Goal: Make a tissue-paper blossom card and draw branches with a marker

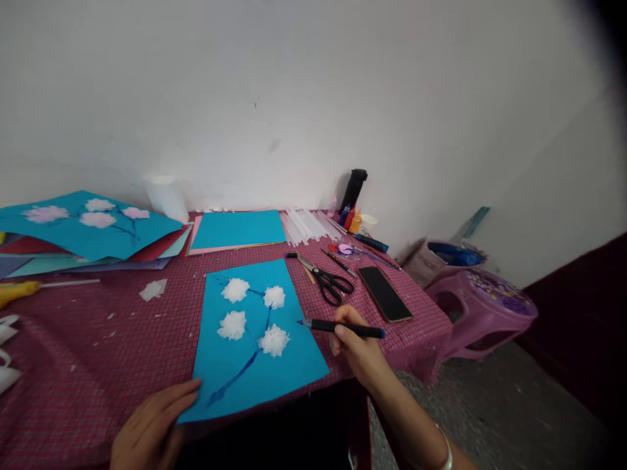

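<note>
A blue sheet [264, 385] lies on the checked tablecloth, bearing several white paper flowers [274, 340] and a dark blue painted branch [235, 378]. My left hand [154, 421] rests at the sheet's lower left edge, fingers extended, holding nothing. In my right hand [355, 339] a black marker [360, 328] is pinched between thumb and fingers. Its blue tip points left, over the sheet's right part, beside the lower right flower. Whether the tip touches the paper cannot be made out.
Black-handled scissors [333, 284], a marker cap [291, 255] and a phone [385, 294] lie right of the sheet. Behind are blue paper [240, 228], white strips [308, 225] and paint bottles [355, 220]. A flowered blue sheet [73, 238] tops papers at left; a pink stool [470, 313] stands right.
</note>
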Demonstrator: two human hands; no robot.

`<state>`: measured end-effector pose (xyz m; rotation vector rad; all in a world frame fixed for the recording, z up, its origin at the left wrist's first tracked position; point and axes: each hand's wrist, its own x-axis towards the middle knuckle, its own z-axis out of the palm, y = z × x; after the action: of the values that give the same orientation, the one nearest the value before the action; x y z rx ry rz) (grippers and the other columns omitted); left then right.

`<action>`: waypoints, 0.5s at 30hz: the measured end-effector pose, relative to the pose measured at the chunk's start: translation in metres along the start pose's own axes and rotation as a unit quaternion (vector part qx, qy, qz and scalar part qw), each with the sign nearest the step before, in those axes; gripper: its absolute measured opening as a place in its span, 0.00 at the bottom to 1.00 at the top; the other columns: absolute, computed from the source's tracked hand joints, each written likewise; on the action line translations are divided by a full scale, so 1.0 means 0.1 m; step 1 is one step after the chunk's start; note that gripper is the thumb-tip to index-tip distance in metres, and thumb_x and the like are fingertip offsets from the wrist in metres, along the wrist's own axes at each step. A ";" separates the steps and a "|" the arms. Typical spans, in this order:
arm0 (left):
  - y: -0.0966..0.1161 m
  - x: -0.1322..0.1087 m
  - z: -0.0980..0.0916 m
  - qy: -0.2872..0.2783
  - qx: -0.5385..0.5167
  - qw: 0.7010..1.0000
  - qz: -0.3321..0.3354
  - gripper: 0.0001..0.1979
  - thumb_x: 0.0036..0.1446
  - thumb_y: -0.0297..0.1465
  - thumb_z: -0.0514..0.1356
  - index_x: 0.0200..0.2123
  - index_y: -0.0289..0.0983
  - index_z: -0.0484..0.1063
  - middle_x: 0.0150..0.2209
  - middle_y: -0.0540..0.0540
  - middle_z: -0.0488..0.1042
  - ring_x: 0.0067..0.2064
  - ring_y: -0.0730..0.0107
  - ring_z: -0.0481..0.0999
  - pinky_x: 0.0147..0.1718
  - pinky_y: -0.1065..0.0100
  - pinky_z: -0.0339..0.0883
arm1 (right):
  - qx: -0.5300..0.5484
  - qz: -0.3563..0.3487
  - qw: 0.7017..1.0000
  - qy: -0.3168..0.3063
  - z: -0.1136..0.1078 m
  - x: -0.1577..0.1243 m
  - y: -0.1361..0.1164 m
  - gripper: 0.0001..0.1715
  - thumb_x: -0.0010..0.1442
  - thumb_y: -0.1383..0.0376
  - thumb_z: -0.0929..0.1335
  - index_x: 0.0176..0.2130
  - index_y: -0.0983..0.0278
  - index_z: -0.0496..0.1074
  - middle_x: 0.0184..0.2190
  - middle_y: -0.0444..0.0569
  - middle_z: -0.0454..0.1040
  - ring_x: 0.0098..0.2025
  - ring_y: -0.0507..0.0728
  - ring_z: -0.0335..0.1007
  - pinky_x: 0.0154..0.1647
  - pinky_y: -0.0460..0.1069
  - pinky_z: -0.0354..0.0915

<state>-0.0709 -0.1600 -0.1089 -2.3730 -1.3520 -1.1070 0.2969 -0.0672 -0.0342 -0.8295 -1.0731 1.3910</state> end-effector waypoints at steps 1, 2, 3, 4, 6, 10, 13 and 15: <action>-0.01 -0.03 0.00 0.006 -0.022 0.999 -0.023 0.12 0.64 0.26 0.51 0.46 0.40 0.71 0.47 0.45 0.78 0.47 0.67 0.78 0.46 0.68 0.71 | -0.002 0.004 1.000 0.000 0.02 0.04 0.01 0.12 0.56 0.59 0.72 0.34 0.60 0.66 0.17 0.35 0.65 0.19 0.49 0.59 0.22 0.44 0.54; -0.01 -0.06 0.00 0.008 -0.036 0.999 -0.040 0.11 0.64 0.27 0.51 0.45 0.40 0.70 0.46 0.44 0.78 0.46 0.67 0.78 0.45 0.67 0.71 | -0.003 0.008 1.000 0.000 0.05 0.08 0.03 0.12 0.56 0.60 0.72 0.34 0.60 0.66 0.17 0.35 0.66 0.19 0.49 0.59 0.22 0.44 0.55; -0.02 -0.08 0.00 0.007 -0.042 0.998 -0.044 0.10 0.65 0.28 0.50 0.45 0.39 0.69 0.46 0.43 0.77 0.46 0.66 0.78 0.44 0.67 0.72 | -0.003 0.012 1.000 0.001 0.07 0.12 0.04 0.12 0.55 0.60 0.72 0.34 0.60 0.67 0.17 0.35 0.66 0.19 0.49 0.59 0.22 0.44 0.55; -0.03 -0.09 0.00 0.004 -0.040 0.999 -0.036 0.10 0.65 0.30 0.51 0.46 0.39 0.69 0.46 0.42 0.77 0.46 0.64 0.78 0.44 0.66 0.73 | -0.003 0.015 1.000 0.002 0.10 0.17 0.05 0.12 0.55 0.59 0.72 0.34 0.60 0.67 0.17 0.36 0.66 0.18 0.49 0.60 0.22 0.44 0.56; -0.05 -0.10 0.01 -0.007 -0.018 1.000 0.003 0.12 0.63 0.33 0.54 0.48 0.38 0.70 0.47 0.40 0.77 0.47 0.62 0.78 0.45 0.64 0.73 | -0.004 0.017 1.000 0.007 0.15 0.26 0.07 0.13 0.54 0.58 0.73 0.35 0.60 0.67 0.17 0.36 0.67 0.19 0.49 0.61 0.22 0.45 0.58; -0.09 -0.11 0.03 -0.019 0.009 0.998 0.060 0.14 0.60 0.29 0.58 0.49 0.39 0.72 0.49 0.41 0.77 0.49 0.61 0.77 0.48 0.63 0.72 | -0.018 0.007 1.000 0.009 0.26 0.46 0.04 0.14 0.54 0.56 0.72 0.36 0.61 0.68 0.18 0.37 0.68 0.20 0.50 0.63 0.25 0.47 0.61; -0.07 -0.12 0.03 -0.019 0.000 0.998 0.057 0.14 0.59 0.26 0.58 0.49 0.40 0.73 0.49 0.42 0.77 0.50 0.61 0.77 0.49 0.62 0.72 | -0.046 -0.009 0.999 -0.002 0.36 0.64 0.01 0.14 0.55 0.56 0.71 0.36 0.60 0.68 0.19 0.38 0.69 0.21 0.51 0.65 0.26 0.48 0.63; -0.04 -0.11 0.01 -0.016 -0.005 0.998 0.055 0.14 0.59 0.26 0.58 0.49 0.40 0.73 0.49 0.42 0.77 0.50 0.61 0.76 0.48 0.62 0.73 | -0.072 -0.020 0.997 -0.013 0.45 0.78 0.00 0.15 0.55 0.53 0.71 0.36 0.60 0.68 0.20 0.39 0.69 0.22 0.51 0.65 0.26 0.48 0.62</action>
<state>-0.0771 -0.1644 -0.1179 -2.4491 -1.2126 -1.0533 0.2455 0.0037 -0.0118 -0.8916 -1.2150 1.3053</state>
